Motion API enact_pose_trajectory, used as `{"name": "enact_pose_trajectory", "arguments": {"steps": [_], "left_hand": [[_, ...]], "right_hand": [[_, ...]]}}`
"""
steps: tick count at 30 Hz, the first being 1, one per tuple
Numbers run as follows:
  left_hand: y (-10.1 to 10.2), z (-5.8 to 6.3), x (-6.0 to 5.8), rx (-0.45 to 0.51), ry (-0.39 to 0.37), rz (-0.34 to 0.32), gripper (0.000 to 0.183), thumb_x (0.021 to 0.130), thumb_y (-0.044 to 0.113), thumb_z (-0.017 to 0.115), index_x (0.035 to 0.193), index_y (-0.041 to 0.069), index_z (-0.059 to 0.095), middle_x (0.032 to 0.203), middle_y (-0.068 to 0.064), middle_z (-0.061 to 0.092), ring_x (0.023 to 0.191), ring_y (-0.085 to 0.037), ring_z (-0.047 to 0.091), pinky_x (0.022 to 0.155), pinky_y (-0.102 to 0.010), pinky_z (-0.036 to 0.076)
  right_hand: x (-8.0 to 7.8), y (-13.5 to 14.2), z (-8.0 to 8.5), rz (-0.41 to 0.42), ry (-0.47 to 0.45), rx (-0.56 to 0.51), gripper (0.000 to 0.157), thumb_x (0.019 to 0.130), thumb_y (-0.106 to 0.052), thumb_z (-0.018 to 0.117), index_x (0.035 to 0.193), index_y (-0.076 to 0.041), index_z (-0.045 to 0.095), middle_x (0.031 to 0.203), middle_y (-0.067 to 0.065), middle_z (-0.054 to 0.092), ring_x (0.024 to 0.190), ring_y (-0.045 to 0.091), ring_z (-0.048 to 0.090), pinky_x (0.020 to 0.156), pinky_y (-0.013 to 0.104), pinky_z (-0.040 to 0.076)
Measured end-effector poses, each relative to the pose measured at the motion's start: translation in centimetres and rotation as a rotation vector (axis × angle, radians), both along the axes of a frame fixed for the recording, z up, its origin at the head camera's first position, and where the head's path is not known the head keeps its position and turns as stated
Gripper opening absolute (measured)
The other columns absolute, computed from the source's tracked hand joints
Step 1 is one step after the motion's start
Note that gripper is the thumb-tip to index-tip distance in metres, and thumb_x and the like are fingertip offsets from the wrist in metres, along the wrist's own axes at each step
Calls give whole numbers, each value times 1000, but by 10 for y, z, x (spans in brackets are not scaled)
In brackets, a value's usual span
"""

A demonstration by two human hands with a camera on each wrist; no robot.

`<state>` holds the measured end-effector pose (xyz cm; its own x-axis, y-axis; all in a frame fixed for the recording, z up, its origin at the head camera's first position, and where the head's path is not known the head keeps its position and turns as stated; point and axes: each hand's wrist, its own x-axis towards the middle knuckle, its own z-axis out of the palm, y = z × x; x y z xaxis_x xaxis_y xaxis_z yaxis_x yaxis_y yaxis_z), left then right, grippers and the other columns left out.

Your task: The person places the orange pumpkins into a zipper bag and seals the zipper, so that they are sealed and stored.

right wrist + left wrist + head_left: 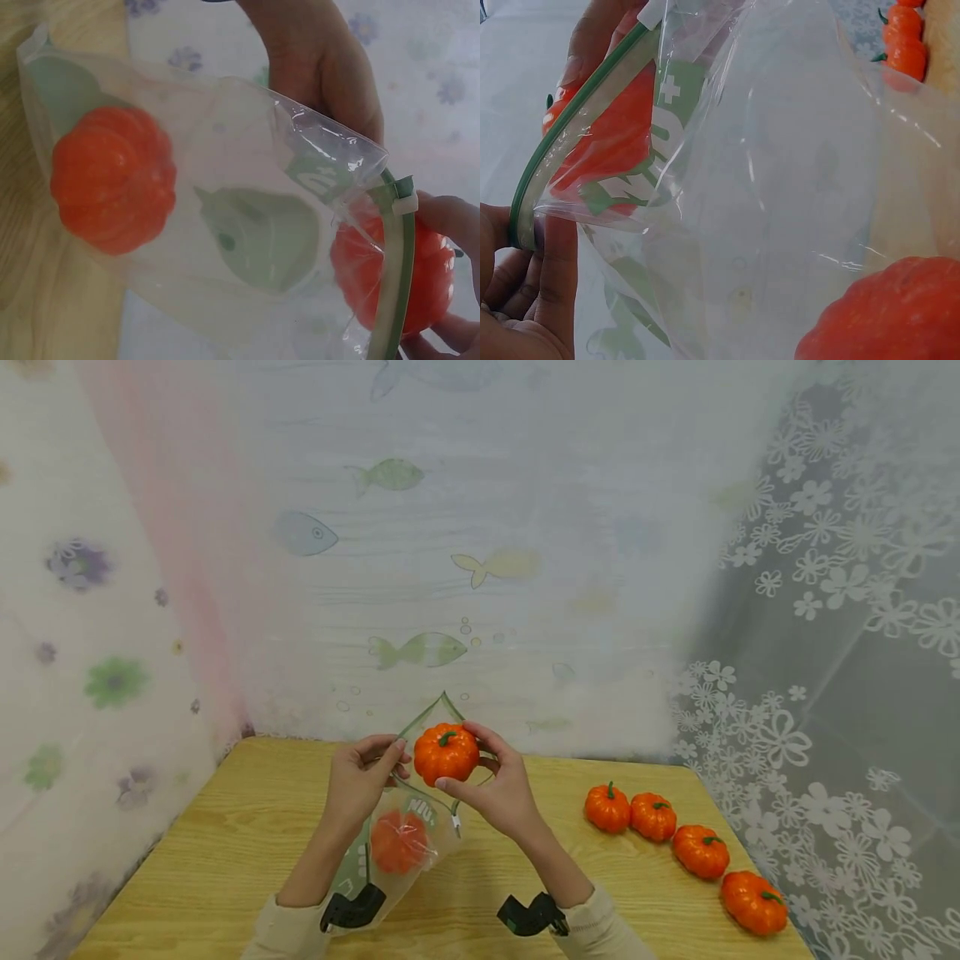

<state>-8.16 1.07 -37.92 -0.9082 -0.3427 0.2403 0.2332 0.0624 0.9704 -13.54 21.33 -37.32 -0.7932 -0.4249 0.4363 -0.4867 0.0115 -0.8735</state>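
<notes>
Your left hand (367,777) pinches the green rim (405,277) of a clear zip bag (259,236), apparently keeping its mouth spread; your right hand (498,785) grips a decorative mini pumpkin (446,755) at that opening. Another pumpkin (114,180) sits inside; four more pumpkins (701,852) line the wooden table (615,893), rightward.

L hand (360,785) pinches, L forearm (309,868) twd 1 o'clock; R hand (507,785) grips, thumb (463,792) opp. fingers (487,739), R forearm (561,867) twd 11 o'clock.
</notes>
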Motion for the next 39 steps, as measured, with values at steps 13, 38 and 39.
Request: {"name": "enact_pose_trajectory", "arguments": {"steps": [13,38,39], "left_hand": [[0,-1,-2,-9,31,-15,22,102,12,64,113,-7,69,81,-3,73,65,-11,69,61,-25,60],[0,2,2,11,26,-16,24,101,10,65,115,-10,67,80,0,73,67,-10,69,64,-25,61],[0,2,2,12,26,-14,24,101,10,65,115,-10,68,81,-1,73,67,-10,69,64,-25,61]], "right_hand": [[-1,0,-3,-9,7,22,73,79,-14,89,143,-9,56,142,5,58,123,22,55,102,28,51],[0,4,-5,25,1,-12,67,83,-7,83,144,-9,55,147,2,55,131,23,51,110,34,46],[0,4,-5,29,7,-22,67,84,-6,82,144,-8,55,146,4,55,131,24,52,110,33,46]]}}
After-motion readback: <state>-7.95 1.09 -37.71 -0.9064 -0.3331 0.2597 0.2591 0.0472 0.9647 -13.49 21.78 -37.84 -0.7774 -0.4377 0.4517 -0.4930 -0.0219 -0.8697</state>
